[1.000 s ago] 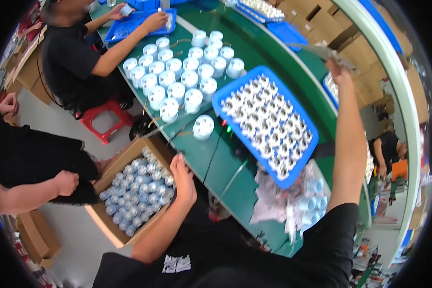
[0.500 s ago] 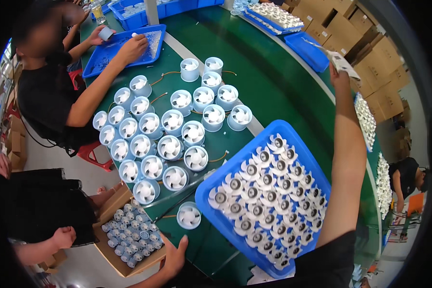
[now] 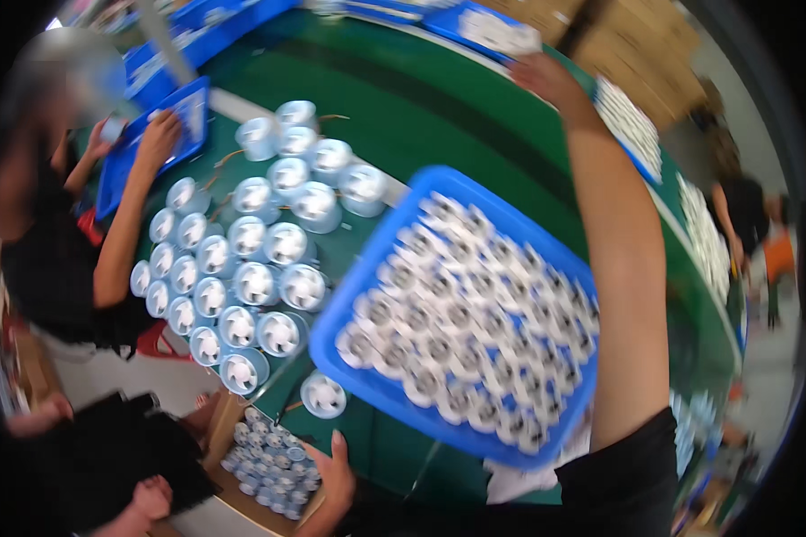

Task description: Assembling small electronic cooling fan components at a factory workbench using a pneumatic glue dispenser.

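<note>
Showing blurred at the far edge, a flat white piece (image 3: 501, 34) overlaps a blue tray (image 3: 449, 20); I cannot tell whether it rests there. The right hand (image 3: 548, 79), its arm stretched far, has fingers closed on the piece's near edge. The left hand (image 3: 333, 481) is bare and loosely open, thumb raised, near a lone fan (image 3: 323, 396) on the green worktop (image 3: 381, 98), beside a cardboard box (image 3: 231, 486).
</note>
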A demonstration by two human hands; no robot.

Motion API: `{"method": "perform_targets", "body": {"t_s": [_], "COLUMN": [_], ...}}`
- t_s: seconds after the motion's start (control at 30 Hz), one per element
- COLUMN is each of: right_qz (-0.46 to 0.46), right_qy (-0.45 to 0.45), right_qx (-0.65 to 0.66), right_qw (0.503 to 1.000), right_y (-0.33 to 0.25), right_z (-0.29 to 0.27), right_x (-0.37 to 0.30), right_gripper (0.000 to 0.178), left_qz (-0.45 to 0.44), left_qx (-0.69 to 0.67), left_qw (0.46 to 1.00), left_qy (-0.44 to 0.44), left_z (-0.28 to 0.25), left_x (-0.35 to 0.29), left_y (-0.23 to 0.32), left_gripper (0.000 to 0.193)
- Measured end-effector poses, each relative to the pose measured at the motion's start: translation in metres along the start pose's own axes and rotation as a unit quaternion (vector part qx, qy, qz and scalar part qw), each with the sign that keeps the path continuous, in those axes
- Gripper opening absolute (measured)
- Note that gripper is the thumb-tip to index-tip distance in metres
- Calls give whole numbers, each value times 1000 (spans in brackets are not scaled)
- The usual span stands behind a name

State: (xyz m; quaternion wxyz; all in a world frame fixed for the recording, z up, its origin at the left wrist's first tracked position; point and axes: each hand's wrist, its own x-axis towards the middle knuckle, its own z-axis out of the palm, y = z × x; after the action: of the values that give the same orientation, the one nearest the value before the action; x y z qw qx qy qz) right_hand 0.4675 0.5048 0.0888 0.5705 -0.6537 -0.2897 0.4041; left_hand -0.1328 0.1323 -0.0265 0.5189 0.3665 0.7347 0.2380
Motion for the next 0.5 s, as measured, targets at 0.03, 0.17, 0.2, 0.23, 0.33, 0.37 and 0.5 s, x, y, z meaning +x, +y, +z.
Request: {"method": "perform_targets", "body": {"t_s": [0.03, 0.17, 0.2, 0.23, 0.33, 0.37, 0.5], "right_qz": [-108, -190, -106, -165, -200, -224, -223], "right_qy": [-86, -23, -61, -108, -89, -55, 151], "right_qx": [-10, -180, -386, -367, -159, -117, 23], "right_qw": [990, 965, 914, 909, 963, 966, 963], "right_y": [7, -22, -44, -52, -46, -35, 54], "right_z": [-18, 8, 10, 61, 42, 27, 15], "right_x": [-13, -83, -117, -223, -440, -511, -697], "right_gripper": [42, 19, 40, 40, 31, 31, 22], "left_qz": [43, 100, 136, 115, 175, 181, 184], "left_qx": [19, -203, -214, -247, -277, -277, -270], "left_qw": [999, 969, 958, 959, 933, 929, 932], "left_qy": [7, -95, -130, -80, -146, -166, -156], "left_z": [2, 30, 33, 21, 15, 21, 24], "left_x": [6, -9, -7, 3, 20, 13, 19], "left_y": [-10, 30, 29, 23, 16, 18, 12], "left_gripper": [89, 84, 84, 78, 56, 55, 60]}}
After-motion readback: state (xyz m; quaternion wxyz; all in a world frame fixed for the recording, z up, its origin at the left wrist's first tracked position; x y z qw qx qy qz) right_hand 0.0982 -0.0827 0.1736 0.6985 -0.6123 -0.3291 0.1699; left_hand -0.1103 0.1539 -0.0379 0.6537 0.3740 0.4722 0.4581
